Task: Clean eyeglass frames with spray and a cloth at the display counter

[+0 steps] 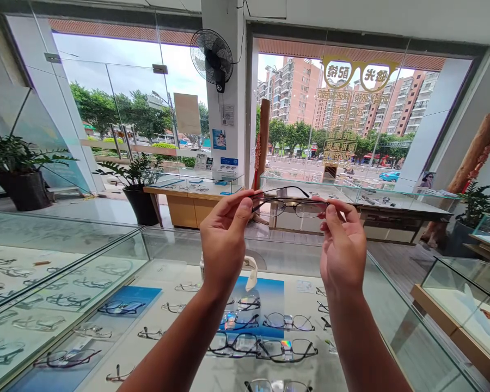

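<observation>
A pair of thin dark-rimmed eyeglasses (pixel 296 207) is held up in the air between my two hands, above a glass display case (pixel 171 235). My left hand (pixel 225 239) pinches the glasses at their left side with thumb and fingers. At the right side, my right hand (pixel 343 245) grips them the same way. One temple arm shows as a dark curve above the lenses. Beneath my hands, several eyeglasses (pixel 288 348) lie in rows in the case, some over a blue panel (pixel 271 294).
Another glass case (pixel 61 277) with frames adjoins on the left; a wood-edged case (pixel 465 305) stands at right. Further back are low display counters (pixel 196 207), potted plants (pixel 141 190), a wooden post (pixel 262 139), a wall fan (pixel 211 54) and large windows onto a street.
</observation>
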Demonstrator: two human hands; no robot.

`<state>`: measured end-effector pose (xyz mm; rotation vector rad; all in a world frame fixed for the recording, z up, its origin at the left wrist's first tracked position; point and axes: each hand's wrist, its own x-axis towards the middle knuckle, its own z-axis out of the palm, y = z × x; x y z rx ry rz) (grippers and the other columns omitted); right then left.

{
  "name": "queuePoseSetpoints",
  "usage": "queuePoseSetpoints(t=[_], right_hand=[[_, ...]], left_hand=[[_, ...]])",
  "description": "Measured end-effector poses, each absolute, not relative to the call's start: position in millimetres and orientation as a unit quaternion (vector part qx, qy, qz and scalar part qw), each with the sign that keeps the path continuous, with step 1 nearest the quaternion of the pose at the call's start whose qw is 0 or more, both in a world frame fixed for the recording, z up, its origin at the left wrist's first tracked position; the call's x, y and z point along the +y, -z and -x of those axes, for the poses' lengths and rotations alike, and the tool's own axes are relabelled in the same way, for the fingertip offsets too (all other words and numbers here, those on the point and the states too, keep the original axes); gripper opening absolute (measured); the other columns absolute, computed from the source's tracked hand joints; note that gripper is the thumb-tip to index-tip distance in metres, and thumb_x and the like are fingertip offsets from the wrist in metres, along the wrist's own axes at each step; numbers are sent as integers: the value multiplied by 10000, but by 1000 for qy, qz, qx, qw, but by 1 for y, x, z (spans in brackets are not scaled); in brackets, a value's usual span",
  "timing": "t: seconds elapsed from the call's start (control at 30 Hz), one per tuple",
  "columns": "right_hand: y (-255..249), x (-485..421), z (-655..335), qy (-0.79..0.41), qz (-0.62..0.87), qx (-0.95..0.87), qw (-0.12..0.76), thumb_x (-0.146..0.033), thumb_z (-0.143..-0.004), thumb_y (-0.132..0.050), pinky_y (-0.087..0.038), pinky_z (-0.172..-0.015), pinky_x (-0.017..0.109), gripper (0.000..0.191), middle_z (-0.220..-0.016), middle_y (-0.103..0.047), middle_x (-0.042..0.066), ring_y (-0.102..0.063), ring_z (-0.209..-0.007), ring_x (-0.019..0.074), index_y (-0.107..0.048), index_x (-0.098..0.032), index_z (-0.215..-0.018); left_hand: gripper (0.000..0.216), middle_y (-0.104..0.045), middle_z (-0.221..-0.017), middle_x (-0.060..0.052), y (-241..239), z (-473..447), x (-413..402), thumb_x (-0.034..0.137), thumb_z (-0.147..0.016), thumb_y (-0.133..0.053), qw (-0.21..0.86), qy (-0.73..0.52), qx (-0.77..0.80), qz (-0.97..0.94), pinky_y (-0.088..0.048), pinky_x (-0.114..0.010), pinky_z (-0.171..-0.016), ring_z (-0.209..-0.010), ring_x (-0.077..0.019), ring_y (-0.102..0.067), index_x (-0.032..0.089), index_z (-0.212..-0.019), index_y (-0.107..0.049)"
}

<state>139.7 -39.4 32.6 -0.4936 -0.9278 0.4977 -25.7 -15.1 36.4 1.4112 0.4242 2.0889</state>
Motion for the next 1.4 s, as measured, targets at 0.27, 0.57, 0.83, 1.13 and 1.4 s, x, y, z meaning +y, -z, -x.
queuePoseSetpoints(t=[0.27, 0.57, 0.83, 1.13, 1.4], right_hand=[[-31, -33, -139, -244, 246, -428, 835, -365, -917, -775, -557, -893, 371, 226, -1156, -791, 68, -716, -1053, 204, -694, -228, -1077], [-24, -19, -142, -242, 290, -412, 829, -439, -866, -792, -544, -822, 341, 296, -1103, -786, 74, -719, -1043, 219, -727, -217, -1051], [-18, 2, -151, -260, 356, -476, 761, -359, -823, -675, -514, -874, 376, 184, -1061, -814, 66, -699, -1014, 244, -761, -226, -916], [-12, 4, -153, -142, 424, -649, 616, -391, -852, -737, -467, -1056, 478, 144, -1196, -796, 71, -684, -1176, 297, -774, -255, -823], [-7, 5, -153, -224, 405, -700, 545, -433, -889, -747, -540, -942, 427, 217, -979, -826, 62, -733, -956, 255, -809, -226, -903]], left_hand=[[185, -843, -1079, -60, -38, 27, -13, 348, -940, -804, 335, -778, 164, -505, -647, -303, -984, -1038, -193, -809, 229, -1078, -834], [300, -843, -993, -74, -39, 30, 2, 442, -817, -901, 401, -764, 180, -471, -658, -347, -944, -953, -204, -815, 200, -982, -834], [387, -838, -954, -87, -35, 37, 22, 467, -737, -940, 419, -740, 236, -471, -643, -386, -975, -949, -219, -804, 170, -962, -835], [426, -844, -1003, -120, -24, 44, 35, 506, -768, -924, 396, -659, 275, -578, -617, -400, -959, -989, -270, -799, 164, -1011, -850], [432, -839, -1001, -119, -24, 48, 38, 528, -792, -907, 404, -630, 268, -606, -593, -382, -946, -966, -256, -782, 162, -1014, -845]])
